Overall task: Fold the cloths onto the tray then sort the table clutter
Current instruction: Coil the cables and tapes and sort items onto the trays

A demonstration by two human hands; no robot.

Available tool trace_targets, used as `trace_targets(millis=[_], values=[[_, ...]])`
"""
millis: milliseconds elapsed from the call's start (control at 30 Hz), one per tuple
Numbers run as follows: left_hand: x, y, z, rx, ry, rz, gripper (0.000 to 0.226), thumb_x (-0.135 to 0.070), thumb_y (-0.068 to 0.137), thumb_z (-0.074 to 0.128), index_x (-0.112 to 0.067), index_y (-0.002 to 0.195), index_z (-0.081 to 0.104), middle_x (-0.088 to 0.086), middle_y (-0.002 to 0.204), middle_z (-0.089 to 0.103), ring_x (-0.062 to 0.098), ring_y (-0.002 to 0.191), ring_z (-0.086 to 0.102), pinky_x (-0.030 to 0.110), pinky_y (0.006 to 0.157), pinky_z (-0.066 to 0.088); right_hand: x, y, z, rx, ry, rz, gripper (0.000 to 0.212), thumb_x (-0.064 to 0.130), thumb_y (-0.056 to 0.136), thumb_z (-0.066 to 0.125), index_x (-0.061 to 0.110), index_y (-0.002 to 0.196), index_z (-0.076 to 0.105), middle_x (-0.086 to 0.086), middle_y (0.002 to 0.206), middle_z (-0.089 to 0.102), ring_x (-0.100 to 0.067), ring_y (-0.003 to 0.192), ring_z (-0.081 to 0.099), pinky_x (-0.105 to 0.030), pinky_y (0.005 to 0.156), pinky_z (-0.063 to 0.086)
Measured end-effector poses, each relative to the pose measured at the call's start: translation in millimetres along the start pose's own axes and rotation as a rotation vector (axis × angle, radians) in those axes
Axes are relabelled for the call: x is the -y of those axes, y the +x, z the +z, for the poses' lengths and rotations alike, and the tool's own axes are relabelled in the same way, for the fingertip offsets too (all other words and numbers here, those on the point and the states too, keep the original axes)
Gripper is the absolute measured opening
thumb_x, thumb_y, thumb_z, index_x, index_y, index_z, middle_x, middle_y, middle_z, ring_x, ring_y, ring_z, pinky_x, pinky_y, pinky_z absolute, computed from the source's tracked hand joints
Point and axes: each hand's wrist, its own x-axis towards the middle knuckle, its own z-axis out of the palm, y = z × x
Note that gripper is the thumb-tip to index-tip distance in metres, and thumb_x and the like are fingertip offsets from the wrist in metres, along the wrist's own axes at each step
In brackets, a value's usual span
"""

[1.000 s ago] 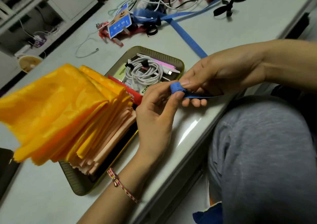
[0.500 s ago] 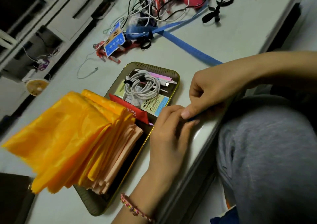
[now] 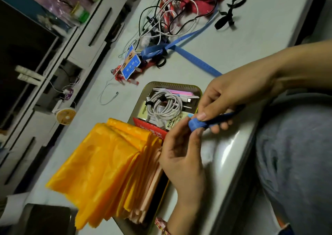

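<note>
A stack of folded yellow and pink cloths (image 3: 111,170) lies on the near end of a gold tray (image 3: 172,86). A coiled white cable (image 3: 164,107) and packets fill the tray's far end. Over the table's front edge, my left hand (image 3: 183,155) and my right hand (image 3: 239,94) both pinch a rolled end of a blue strap (image 3: 196,124). The strap's loose length (image 3: 197,62) runs back across the table toward the clutter.
A tangle of cables (image 3: 167,19), red fabric (image 3: 197,2), a blue card (image 3: 130,65) and black straps (image 3: 228,15) lie at the table's far end. A loose white cable (image 3: 107,98) lies left of the tray. A dark object (image 3: 45,220) sits at the near left corner.
The view tilted and shifted. My hands lifted slightly from the table edge, and the rolled blue strap end shows again between my fingers, thicker than a second ago.
</note>
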Motion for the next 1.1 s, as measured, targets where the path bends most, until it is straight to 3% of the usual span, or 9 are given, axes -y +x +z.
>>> trace_targets(millis=[100, 233, 333, 433, 633, 767, 867, 967, 1100], values=[[1, 0, -1, 0.034, 0.098, 0.087, 0.019, -0.023, 0.070, 0.069, -0.033, 0.085, 0.072, -0.015, 0.086, 0.071, 0.001, 0.083, 0.066, 0.011, 0.073, 0.049, 1, -1, -1, -0.011, -0.110, 0.030, 0.037, 0.047, 0.066, 0.057, 0.013, 0.077, 0.068, 0.000, 0.066, 0.068, -0.007, 0.051, 0.056, -0.016, 0.052, 0.046], [3, -3, -2, 0.160, 0.316, 0.253, 0.015, -0.019, 0.075, 0.067, -0.022, 0.089, 0.067, -0.013, 0.086, 0.068, -0.001, 0.084, 0.064, 0.011, 0.075, 0.047, 8, -5, -3, 0.002, -0.247, 0.136, 0.061, 0.061, 0.066, 0.051, 0.006, 0.082, 0.071, -0.003, 0.065, 0.069, -0.009, 0.047, 0.056, -0.014, 0.051, 0.047], [7, -5, -4, 0.208, 0.478, 0.359, 0.014, -0.018, 0.077, 0.066, -0.019, 0.091, 0.066, -0.009, 0.086, 0.066, -0.003, 0.084, 0.060, 0.008, 0.077, 0.042, 5, -7, -2, -0.052, -0.339, 0.149, 0.056, 0.065, 0.071, 0.053, 0.011, 0.074, 0.071, -0.001, 0.062, 0.069, -0.011, 0.052, 0.058, -0.016, 0.057, 0.049], [7, -4, -2, 0.192, 0.483, 0.334, 0.017, -0.018, 0.078, 0.065, -0.018, 0.095, 0.067, -0.009, 0.090, 0.067, -0.002, 0.086, 0.062, 0.010, 0.077, 0.044, 4, -7, -4, -0.148, -0.452, 0.098, 0.048, 0.064, 0.069, 0.061, 0.016, 0.062, 0.065, 0.003, 0.055, 0.058, -0.009, 0.053, 0.050, -0.016, 0.052, 0.040], [6, -5, -2, 0.197, 0.494, 0.346, 0.017, -0.019, 0.081, 0.063, -0.016, 0.097, 0.068, -0.003, 0.091, 0.069, 0.005, 0.087, 0.064, 0.020, 0.077, 0.049, -1, -2, -2, -0.185, -0.401, 0.004, 0.043, 0.055, 0.069, 0.069, 0.012, 0.073, 0.073, 0.010, 0.054, 0.058, 0.001, 0.051, 0.047, -0.010, 0.047, 0.036], [7, -7, -3, 0.175, 0.465, 0.375, 0.020, -0.025, 0.081, 0.066, -0.018, 0.100, 0.068, -0.003, 0.093, 0.069, 0.005, 0.088, 0.064, 0.016, 0.077, 0.048, -6, 2, -4, -0.173, -0.334, -0.003, 0.029, 0.047, 0.069, 0.073, 0.019, 0.064, 0.069, 0.012, 0.052, 0.057, 0.002, 0.051, 0.047, -0.009, 0.049, 0.035], [3, -3, 1, 0.123, 0.288, 0.252, 0.031, -0.036, 0.078, 0.069, -0.033, 0.109, 0.067, -0.009, 0.103, 0.069, 0.011, 0.100, 0.065, 0.019, 0.085, 0.049, -4, 3, -8, -0.070, -0.188, -0.048, 0.018, 0.033, 0.075, 0.071, 0.019, 0.065, 0.069, 0.009, 0.060, 0.061, -0.002, 0.061, 0.051, -0.020, 0.066, 0.039], [0, -3, 5, 0.084, 0.091, 0.047, 0.042, -0.029, 0.071, 0.070, -0.037, 0.112, 0.065, -0.012, 0.109, 0.069, 0.011, 0.107, 0.063, 0.017, 0.087, 0.049, -6, 9, -10, 0.051, -0.020, -0.095, 0.007, 0.015, 0.078, 0.071, 0.011, 0.073, 0.070, 0.001, 0.070, 0.064, -0.005, 0.067, 0.057, -0.020, 0.073, 0.043], [-1, 2, 3, 0.078, 0.120, 0.080, 0.030, -0.032, 0.075, 0.062, -0.047, 0.101, 0.068, -0.018, 0.104, 0.070, 0.005, 0.104, 0.063, 0.013, 0.086, 0.046, -11, 16, -10, 0.149, 0.110, -0.094, 0.013, 0.021, 0.071, 0.063, 0.018, 0.064, 0.073, -0.004, 0.078, 0.066, -0.010, 0.065, 0.060, -0.018, 0.066, 0.049]])
